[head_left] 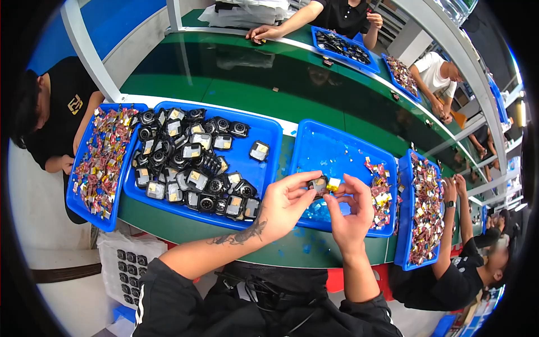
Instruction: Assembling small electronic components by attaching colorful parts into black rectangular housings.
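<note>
My left hand (288, 197) is closed, thumb and fingers pinching a small black watch housing (318, 185) above the blue middle tray (348, 147). Close beside the housing, my right hand (352, 212) has its thumb and forefinger at a small yellow-and-white part (333, 184). Whether that part is still joined to the housing cannot be made out. Under my hands the tray holds bits of blue film (318, 211) and, at its right end, a heap of small pink, yellow and silver parts (382, 196). A wide blue tray (268, 132) left of my hands bears piled black watch housings (196, 151).
Narrow blue trays of small coloured parts stand at far left (92, 216) and right (405, 247). A green conveyor belt (224, 84) runs behind. Co-workers sit at left, right and across the belt. A white tray of black pieces (106, 253) is below the table's left side.
</note>
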A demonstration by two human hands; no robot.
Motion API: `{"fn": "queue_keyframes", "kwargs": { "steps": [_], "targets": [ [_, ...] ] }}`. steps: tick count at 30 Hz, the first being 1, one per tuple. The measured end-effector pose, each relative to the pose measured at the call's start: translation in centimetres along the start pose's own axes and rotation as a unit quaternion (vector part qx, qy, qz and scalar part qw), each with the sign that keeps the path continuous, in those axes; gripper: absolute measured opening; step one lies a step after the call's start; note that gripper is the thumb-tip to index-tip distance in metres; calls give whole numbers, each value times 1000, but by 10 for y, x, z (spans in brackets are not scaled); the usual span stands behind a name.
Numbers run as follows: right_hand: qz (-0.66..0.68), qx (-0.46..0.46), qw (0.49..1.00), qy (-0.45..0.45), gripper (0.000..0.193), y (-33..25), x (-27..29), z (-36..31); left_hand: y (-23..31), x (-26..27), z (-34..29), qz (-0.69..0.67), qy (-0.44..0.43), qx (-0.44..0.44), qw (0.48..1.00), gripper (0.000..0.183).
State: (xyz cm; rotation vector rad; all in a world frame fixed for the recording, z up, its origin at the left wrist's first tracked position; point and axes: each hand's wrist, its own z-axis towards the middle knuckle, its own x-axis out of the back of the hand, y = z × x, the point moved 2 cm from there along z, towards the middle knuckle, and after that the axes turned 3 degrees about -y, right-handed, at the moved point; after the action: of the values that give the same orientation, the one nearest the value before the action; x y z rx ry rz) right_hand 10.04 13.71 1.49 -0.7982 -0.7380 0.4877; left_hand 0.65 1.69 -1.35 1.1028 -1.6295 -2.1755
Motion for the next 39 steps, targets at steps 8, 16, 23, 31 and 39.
{"fn": "queue_keyframes", "kwargs": {
  "steps": [8,16,23,31,39],
  "targets": [
    [-18,-22,998,-54,55,-4,6,8,0,2,1,6,-29,9,1000,35],
    [56,-68,992,-89,61,-15,7,12,3,2,0,7,-16,17,1000,31],
    [83,-113,982,-129,73,-15,10,22,-1,2,2,-10,-30,5,999,30],
    [-18,-37,996,-76,72,-17,7,14,1,0,1,28,-13,-7,1000,38],
    [79,-75,994,-22,68,-3,-9,0,-2,2,1,17,20,11,1000,35]
  ]
}}
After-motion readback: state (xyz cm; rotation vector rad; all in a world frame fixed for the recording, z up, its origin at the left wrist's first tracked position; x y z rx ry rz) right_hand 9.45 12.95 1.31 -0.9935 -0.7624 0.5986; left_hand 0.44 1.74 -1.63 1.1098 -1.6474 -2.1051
